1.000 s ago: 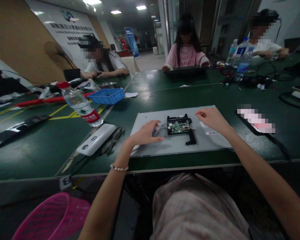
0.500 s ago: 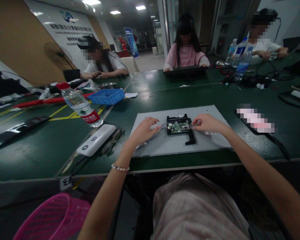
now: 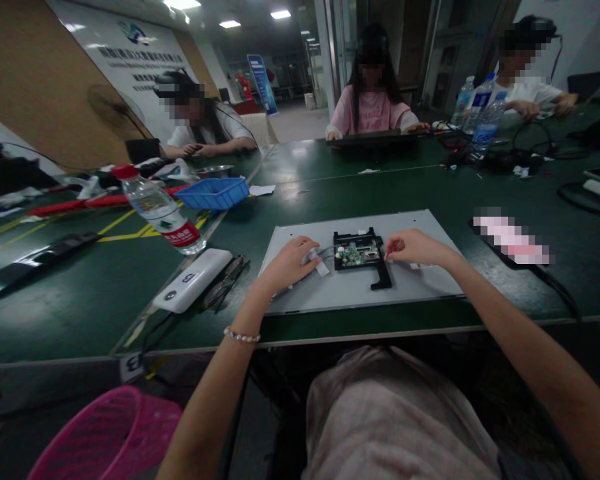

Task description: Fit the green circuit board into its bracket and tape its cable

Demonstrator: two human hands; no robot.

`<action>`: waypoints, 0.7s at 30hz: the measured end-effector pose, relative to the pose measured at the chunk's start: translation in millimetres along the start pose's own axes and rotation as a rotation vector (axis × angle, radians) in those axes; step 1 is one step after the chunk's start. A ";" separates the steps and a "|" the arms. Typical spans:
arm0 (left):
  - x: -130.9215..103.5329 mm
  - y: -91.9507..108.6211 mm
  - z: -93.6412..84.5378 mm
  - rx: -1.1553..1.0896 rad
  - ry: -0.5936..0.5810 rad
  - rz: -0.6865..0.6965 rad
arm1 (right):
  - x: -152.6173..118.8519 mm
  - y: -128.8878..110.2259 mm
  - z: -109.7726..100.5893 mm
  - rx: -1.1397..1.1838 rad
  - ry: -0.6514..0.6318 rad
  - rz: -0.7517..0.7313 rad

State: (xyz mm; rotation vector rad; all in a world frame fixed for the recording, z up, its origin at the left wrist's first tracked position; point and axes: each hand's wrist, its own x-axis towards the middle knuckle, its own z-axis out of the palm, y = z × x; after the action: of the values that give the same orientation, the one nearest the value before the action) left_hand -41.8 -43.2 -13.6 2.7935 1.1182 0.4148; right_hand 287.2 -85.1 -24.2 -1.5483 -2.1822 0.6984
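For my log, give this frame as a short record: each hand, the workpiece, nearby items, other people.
Left hand: at the wires left of the board, beside a white tag; grip unclear
Right hand: fingers curled, at the black frame's right side; contents too small to tell
Workpiece: circuit board in a black frame, on a grey panel
Left of panel: glasses, white device, bottle
Right of panel: phone
Others: person in pink, two people in white
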 end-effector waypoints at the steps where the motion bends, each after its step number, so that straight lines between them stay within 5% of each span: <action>1: -0.1 -0.4 0.2 -0.001 0.000 -0.001 | -0.1 0.8 -1.8 0.003 0.007 0.006; 12: -2.7 -6.2 4.4 0.111 0.037 -0.082 | -2.0 47.1 -17.1 -0.343 0.250 0.256; 21: 0.8 -7.2 1.8 0.048 0.037 -0.106 | 1.1 41.3 -12.0 -0.405 0.377 0.127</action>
State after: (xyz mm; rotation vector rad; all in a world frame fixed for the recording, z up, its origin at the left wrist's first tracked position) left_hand -45.4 -37.4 -16.6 2.7620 1.2939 0.4363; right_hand 324.9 -70.7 -38.9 -1.8466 -2.0272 -0.0206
